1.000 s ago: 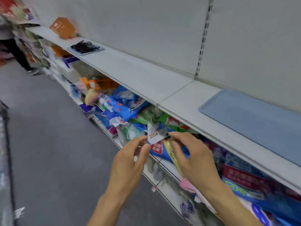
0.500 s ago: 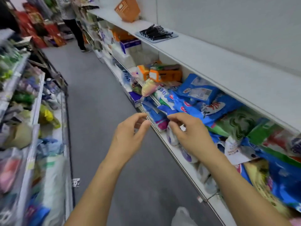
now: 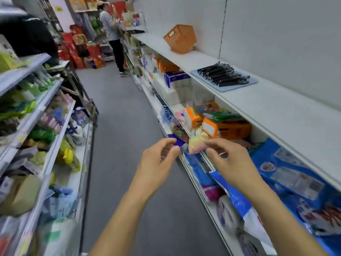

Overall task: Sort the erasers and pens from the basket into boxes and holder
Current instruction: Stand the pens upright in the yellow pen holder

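An orange basket (image 3: 180,38) stands tilted against the wall on the white top shelf (image 3: 276,108), far ahead on the right. Nearer on that shelf, a row of black pens (image 3: 222,74) lies on a flat blue-grey tray (image 3: 247,84). My left hand (image 3: 156,163) and my right hand (image 3: 232,163) are raised side by side over the aisle, well short of the tray and basket. Their fingers are loosely curled and I see nothing held in either. No erasers, boxes or holder show.
The grey aisle floor (image 3: 120,126) runs ahead between stocked shelves on the left (image 3: 36,126) and the lower right shelf of packaged goods (image 3: 221,126). A person in a striped top (image 3: 110,34) stands at the far end. Red boxes (image 3: 79,52) are stacked there.
The view has swung left, down the aisle, bringing the basket and pen tray ahead. My fingers were at a white paper tag on the shelf goods; now both hands are off it and slightly further apart.
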